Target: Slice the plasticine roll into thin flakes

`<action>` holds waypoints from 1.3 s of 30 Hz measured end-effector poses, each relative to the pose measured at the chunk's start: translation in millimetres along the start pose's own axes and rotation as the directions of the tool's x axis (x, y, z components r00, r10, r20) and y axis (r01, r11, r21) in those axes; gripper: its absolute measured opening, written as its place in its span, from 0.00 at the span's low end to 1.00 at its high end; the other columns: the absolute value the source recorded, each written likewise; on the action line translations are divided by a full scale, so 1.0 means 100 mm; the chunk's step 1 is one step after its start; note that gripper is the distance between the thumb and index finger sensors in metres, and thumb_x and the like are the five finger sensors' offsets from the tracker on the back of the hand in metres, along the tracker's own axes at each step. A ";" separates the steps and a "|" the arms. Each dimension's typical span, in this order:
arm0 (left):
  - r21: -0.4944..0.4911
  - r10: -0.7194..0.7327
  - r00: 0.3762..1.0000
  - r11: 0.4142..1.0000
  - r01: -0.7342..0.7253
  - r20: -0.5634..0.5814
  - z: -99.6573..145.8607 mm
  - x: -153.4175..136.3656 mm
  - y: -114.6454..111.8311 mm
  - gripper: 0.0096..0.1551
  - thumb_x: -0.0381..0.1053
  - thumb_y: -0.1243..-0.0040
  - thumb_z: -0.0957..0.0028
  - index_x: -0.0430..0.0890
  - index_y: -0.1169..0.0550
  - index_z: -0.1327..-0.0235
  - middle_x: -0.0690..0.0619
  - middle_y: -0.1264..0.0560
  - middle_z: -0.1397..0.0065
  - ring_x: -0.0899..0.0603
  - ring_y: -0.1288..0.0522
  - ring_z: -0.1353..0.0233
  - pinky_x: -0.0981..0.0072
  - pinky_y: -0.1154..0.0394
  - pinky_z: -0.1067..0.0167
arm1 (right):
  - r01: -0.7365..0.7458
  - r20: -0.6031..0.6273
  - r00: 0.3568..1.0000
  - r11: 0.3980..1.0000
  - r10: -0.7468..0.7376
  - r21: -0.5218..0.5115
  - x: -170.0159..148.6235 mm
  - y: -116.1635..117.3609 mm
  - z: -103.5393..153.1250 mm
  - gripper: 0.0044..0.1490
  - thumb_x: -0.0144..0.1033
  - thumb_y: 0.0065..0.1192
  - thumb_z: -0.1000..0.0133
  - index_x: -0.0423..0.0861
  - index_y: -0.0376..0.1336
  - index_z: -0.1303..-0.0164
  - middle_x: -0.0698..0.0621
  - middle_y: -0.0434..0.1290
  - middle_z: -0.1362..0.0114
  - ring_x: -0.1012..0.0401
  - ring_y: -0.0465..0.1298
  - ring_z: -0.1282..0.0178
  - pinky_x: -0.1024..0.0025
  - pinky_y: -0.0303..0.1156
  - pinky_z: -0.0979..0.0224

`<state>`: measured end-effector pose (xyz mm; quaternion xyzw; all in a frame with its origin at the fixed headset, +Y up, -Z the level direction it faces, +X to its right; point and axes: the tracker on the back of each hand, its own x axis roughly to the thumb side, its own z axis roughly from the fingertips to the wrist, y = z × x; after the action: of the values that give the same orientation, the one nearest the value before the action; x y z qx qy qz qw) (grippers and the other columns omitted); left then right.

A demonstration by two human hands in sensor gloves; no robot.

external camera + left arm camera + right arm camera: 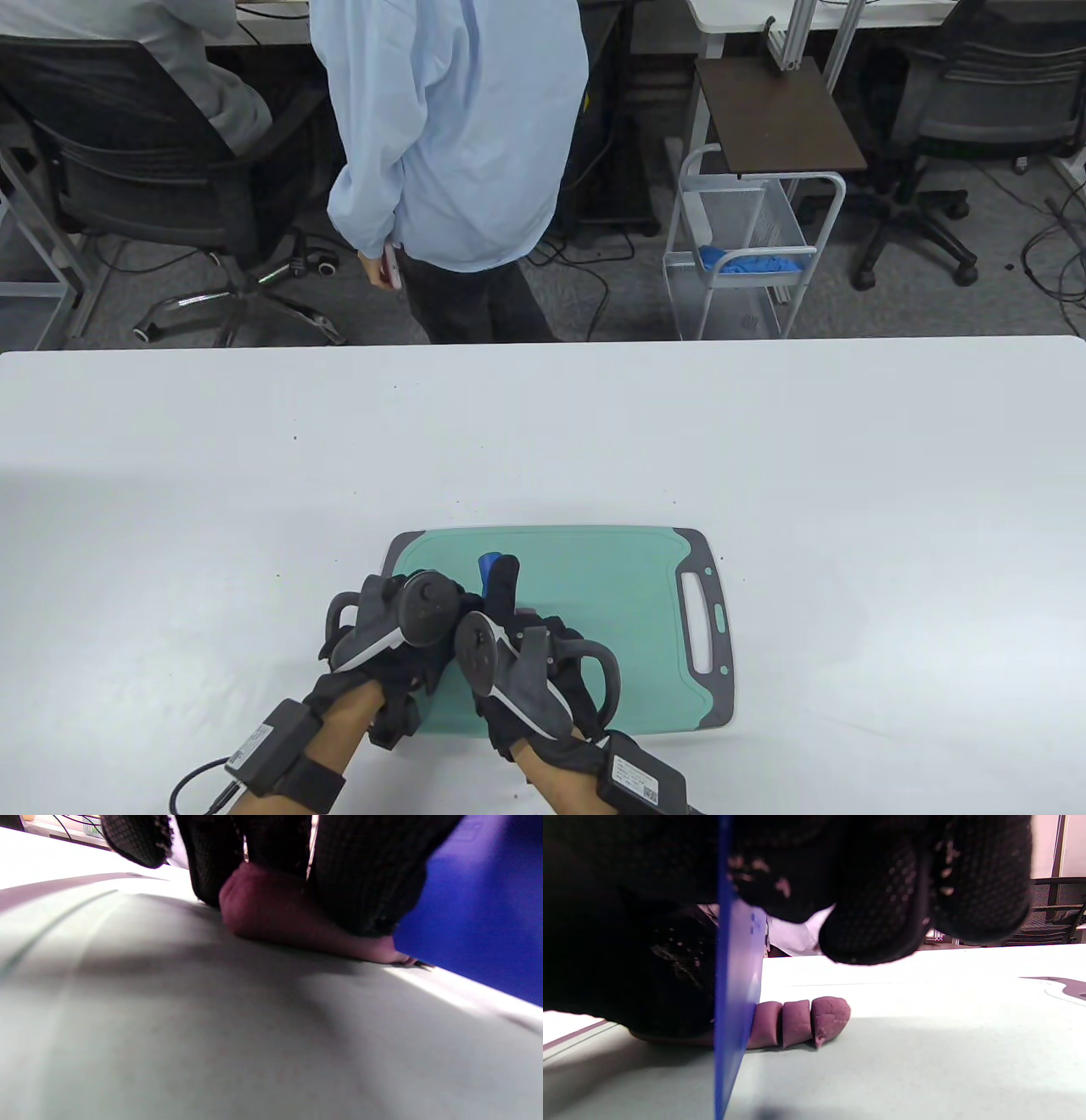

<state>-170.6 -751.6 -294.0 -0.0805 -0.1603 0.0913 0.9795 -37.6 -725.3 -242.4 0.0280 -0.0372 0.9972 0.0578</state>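
Nearest you, your right hand [526, 662] grips the blue plastic knife [734, 984] upright, its fingers wrapped round the top of the blade, and the edge is down at the green cutting board [594, 594], pressed into the plasticine roll [780, 1024]. Just beyond the blade, three pieces [814, 1020] lie cut but leaning against one another, and they look chunky rather than thin. Your left hand [399, 620] presses down on the uncut part of the roll on the other side of the blade, fingers curled over it; the left wrist view shows the pinkish mass under them, touching the board. How much roll is left under that hand you cannot tell, so you are likely early to midway, with more and finer cuts to make
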 end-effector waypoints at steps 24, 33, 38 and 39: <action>-0.067 -0.049 0.999 0.996 0.050 0.010 0.04 -0.04 0.02 0.29 0.58 0.30 0.61 0.69 0.20 0.42 0.62 0.22 0.29 0.39 0.27 0.22 0.38 0.32 0.27 | 0.030 -0.030 0.999 0.999 -0.030 0.011 -0.04 0.09 -0.11 0.54 0.47 0.67 0.48 0.46 0.41 0.21 0.51 0.79 0.66 0.51 0.83 0.62 0.44 0.79 0.49; -0.011 -0.045 0.999 0.999 0.045 0.005 0.04 -0.06 0.03 0.36 0.58 0.25 0.67 0.67 0.23 0.40 0.67 0.18 0.34 0.42 0.25 0.23 0.39 0.32 0.26 | 0.090 -0.035 0.995 0.995 -0.089 0.049 -0.12 0.03 -0.08 0.55 0.48 0.68 0.49 0.46 0.40 0.21 0.51 0.80 0.66 0.51 0.83 0.61 0.44 0.79 0.48; -0.018 -0.030 1.000 0.999 0.030 -0.001 0.04 -0.07 0.04 0.32 0.59 0.25 0.67 0.64 0.20 0.44 0.66 0.17 0.34 0.41 0.25 0.23 0.39 0.31 0.26 | 0.118 -0.046 0.992 0.993 -0.117 0.015 -0.13 -0.12 -0.03 0.54 0.47 0.70 0.49 0.46 0.42 0.22 0.51 0.80 0.67 0.51 0.84 0.62 0.44 0.79 0.49; -0.018 -0.028 1.000 0.999 0.028 -0.001 0.04 -0.07 0.04 0.31 0.59 0.25 0.67 0.64 0.20 0.45 0.66 0.17 0.34 0.41 0.25 0.23 0.38 0.32 0.26 | 0.126 -0.050 0.991 0.992 -0.125 0.006 -0.13 -0.16 -0.01 0.54 0.47 0.70 0.49 0.45 0.43 0.22 0.51 0.81 0.68 0.51 0.84 0.63 0.45 0.80 0.50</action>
<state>-179.3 -749.1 -293.5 -0.0872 -0.1619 0.0760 0.9800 -23.0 -710.7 -243.0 0.0060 -0.0294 0.9922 0.1213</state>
